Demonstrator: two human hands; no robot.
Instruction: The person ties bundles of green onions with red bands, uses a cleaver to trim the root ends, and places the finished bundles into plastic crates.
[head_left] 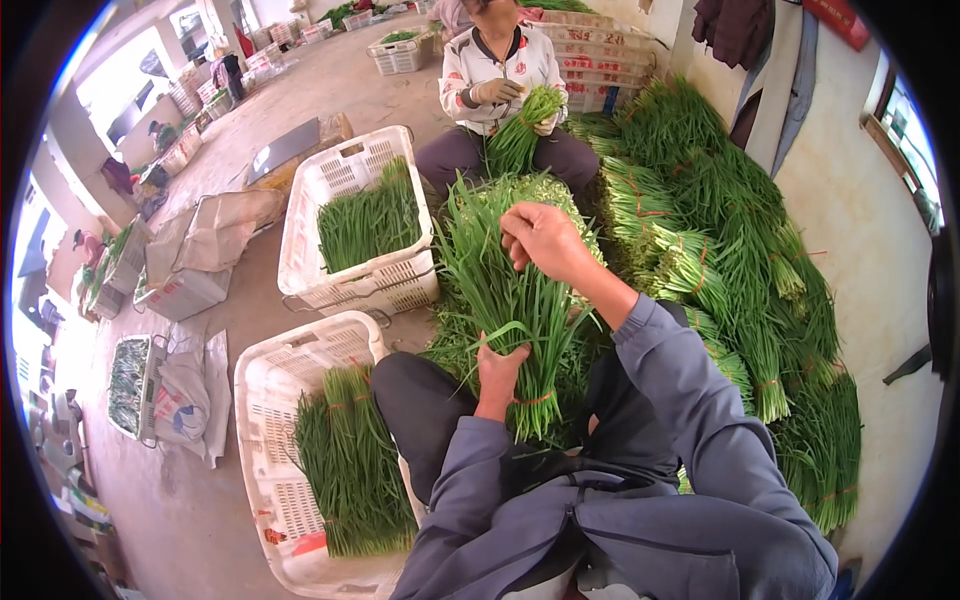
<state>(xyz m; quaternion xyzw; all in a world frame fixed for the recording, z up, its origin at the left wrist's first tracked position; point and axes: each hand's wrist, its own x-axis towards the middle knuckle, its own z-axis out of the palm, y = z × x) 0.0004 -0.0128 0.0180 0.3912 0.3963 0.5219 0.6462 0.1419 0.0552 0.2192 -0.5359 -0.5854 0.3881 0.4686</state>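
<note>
A banded bunch of green chives (548,345) stands between my knees, leaves upward, with a red band around its pale lower stems. My left hand (500,375) is closed around the near left side of this bunch. Above its leaf tips, my right hand (545,238) is raised with curled fingers. Whatever those fingers hold, if anything, is hidden. Loose trimmings and leaves (585,345) lie in a heap beneath and behind the bunch.
A white plastic crate (255,420) with banded chives sits left of my knee; another crate (300,235) stands beyond it. Piled chive bundles (740,260) line the right wall. Opposite me, a seated person (500,85) in gloves holds chives.
</note>
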